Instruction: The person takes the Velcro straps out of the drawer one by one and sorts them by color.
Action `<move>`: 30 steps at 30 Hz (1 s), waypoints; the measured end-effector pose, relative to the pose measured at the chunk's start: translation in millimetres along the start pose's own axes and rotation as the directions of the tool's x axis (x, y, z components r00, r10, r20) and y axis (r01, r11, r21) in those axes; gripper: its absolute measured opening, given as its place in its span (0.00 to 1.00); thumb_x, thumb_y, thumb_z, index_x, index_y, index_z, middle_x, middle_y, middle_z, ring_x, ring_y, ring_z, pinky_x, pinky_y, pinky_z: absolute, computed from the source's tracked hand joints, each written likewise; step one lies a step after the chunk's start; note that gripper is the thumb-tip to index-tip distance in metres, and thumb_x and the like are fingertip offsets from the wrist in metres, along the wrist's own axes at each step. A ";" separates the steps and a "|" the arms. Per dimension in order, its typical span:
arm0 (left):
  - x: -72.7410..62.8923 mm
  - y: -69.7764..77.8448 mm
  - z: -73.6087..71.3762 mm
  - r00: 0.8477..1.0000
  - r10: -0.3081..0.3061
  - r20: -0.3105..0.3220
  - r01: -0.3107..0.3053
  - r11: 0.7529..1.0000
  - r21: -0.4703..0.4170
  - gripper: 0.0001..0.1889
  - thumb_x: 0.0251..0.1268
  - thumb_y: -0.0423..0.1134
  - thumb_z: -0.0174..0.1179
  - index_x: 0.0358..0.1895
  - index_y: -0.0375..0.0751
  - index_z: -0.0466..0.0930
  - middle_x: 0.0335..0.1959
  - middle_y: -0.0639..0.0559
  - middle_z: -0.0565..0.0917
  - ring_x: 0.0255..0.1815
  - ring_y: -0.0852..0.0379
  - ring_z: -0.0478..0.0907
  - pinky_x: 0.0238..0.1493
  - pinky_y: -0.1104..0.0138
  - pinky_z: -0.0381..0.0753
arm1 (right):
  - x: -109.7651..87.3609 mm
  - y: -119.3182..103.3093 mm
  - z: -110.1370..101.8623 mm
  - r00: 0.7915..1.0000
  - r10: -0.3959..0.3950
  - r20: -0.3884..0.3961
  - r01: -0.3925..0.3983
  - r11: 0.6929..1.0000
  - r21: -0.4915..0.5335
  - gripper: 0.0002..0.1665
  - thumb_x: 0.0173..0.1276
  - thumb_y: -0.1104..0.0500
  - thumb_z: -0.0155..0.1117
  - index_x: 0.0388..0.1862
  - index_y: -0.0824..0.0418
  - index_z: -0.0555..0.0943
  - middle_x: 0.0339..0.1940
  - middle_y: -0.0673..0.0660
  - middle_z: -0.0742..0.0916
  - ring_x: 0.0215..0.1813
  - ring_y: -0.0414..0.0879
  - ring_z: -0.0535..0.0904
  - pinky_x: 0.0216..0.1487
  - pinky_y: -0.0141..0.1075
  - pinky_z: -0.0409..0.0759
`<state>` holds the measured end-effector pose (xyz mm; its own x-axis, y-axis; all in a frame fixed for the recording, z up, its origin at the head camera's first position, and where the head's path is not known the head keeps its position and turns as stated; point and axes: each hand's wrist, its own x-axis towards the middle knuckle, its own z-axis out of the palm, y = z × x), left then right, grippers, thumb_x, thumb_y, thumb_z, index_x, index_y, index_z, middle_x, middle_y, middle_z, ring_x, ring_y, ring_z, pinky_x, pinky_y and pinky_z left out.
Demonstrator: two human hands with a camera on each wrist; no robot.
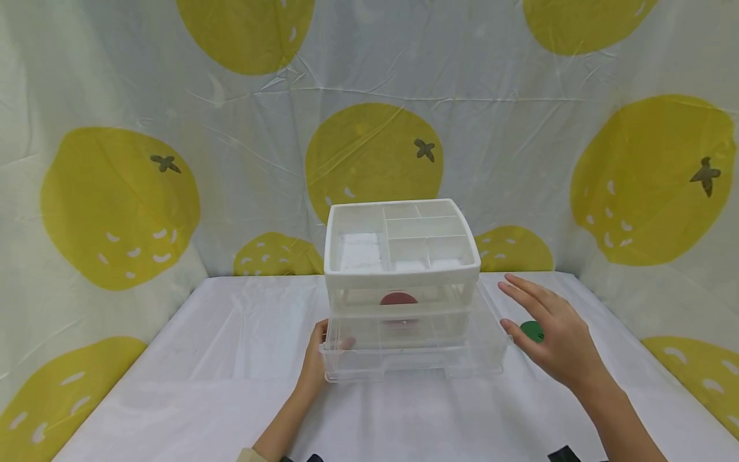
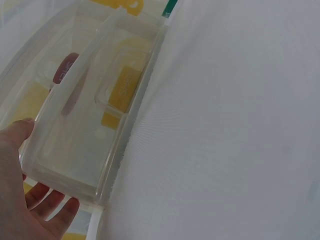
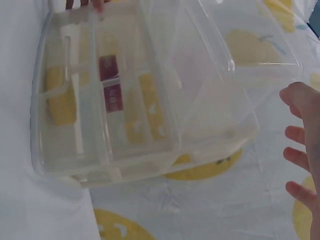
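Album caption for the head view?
Left hand holds a clear, white-topped plastic organizer; right hand beside it, fingers extended.

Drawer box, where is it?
In the head view, the drawer box is near center, between the left hand on its left side and the right hand.

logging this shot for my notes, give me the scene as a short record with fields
top: white divided tray, largest compartment at left
below tray: clear plastic drawer
left hand: grips the drawer's left side
right hand: open, beside the drawer's right side; contact unclear
seen through plastic: dark red patch
near right hand: green patch, partly hidden
surface: white cloth
backdrop: white sheet with yellow fruit print
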<state>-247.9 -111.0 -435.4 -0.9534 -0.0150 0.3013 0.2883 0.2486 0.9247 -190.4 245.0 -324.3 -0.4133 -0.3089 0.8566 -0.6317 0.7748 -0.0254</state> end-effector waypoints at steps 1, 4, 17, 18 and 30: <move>-0.6 2.7 -0.3 1.000 -0.007 0.002 0.007 1.000 -0.003 0.28 0.53 0.37 0.64 0.57 0.40 0.63 0.49 0.44 0.74 0.43 0.58 0.71 0.40 0.69 0.73 | 0.9 -1.4 -0.3 1.000 -0.012 -0.014 0.012 1.000 0.006 0.33 0.67 0.36 0.43 0.57 0.57 0.75 0.59 0.52 0.78 0.63 0.33 0.66 0.65 0.18 0.51; -4.8 16.4 -1.8 1.000 -0.011 0.009 0.011 1.000 -0.003 0.27 0.53 0.35 0.63 0.57 0.36 0.63 0.48 0.42 0.74 0.42 0.57 0.71 0.40 0.69 0.73 | 3.8 -6.7 -1.9 0.998 -0.040 -0.057 0.042 0.998 0.042 0.31 0.68 0.39 0.44 0.54 0.60 0.77 0.58 0.53 0.79 0.64 0.30 0.64 0.65 0.19 0.54; -0.5 1.4 -1.1 1.000 -0.014 0.010 0.014 1.000 -0.009 0.29 0.53 0.38 0.64 0.57 0.39 0.63 0.49 0.44 0.74 0.43 0.58 0.71 0.39 0.68 0.74 | 20.4 -51.2 8.1 0.925 -0.329 -0.188 0.351 0.931 0.096 0.23 0.67 0.47 0.50 0.43 0.64 0.80 0.43 0.62 0.83 0.50 0.48 0.74 0.66 0.30 0.61; 0.0 0.0 -0.8 1.000 -0.010 0.008 0.010 1.000 -0.012 0.29 0.53 0.39 0.64 0.57 0.39 0.63 0.49 0.44 0.74 0.43 0.58 0.71 0.39 0.69 0.74 | 20.2 -53.5 9.9 0.919 -0.347 -0.184 0.367 0.927 0.083 0.23 0.67 0.47 0.50 0.43 0.64 0.80 0.42 0.62 0.83 0.49 0.49 0.74 0.67 0.31 0.60; -8.7 30.6 -3.0 1.000 -0.018 0.012 0.018 1.000 -0.001 0.27 0.53 0.32 0.63 0.56 0.34 0.63 0.48 0.40 0.74 0.42 0.55 0.71 0.39 0.69 0.74 | 12.8 -64.2 28.3 0.837 -0.511 -0.198 0.507 0.859 -0.070 0.17 0.67 0.47 0.50 0.42 0.57 0.80 0.39 0.57 0.84 0.42 0.50 0.77 0.55 0.41 0.66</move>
<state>-230.6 -106.2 -409.0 -0.9594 -0.0077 0.2821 0.2715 0.2475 0.9301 -173.7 175.7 -326.3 0.1068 -0.5446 0.8319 -0.7064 0.5472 0.4490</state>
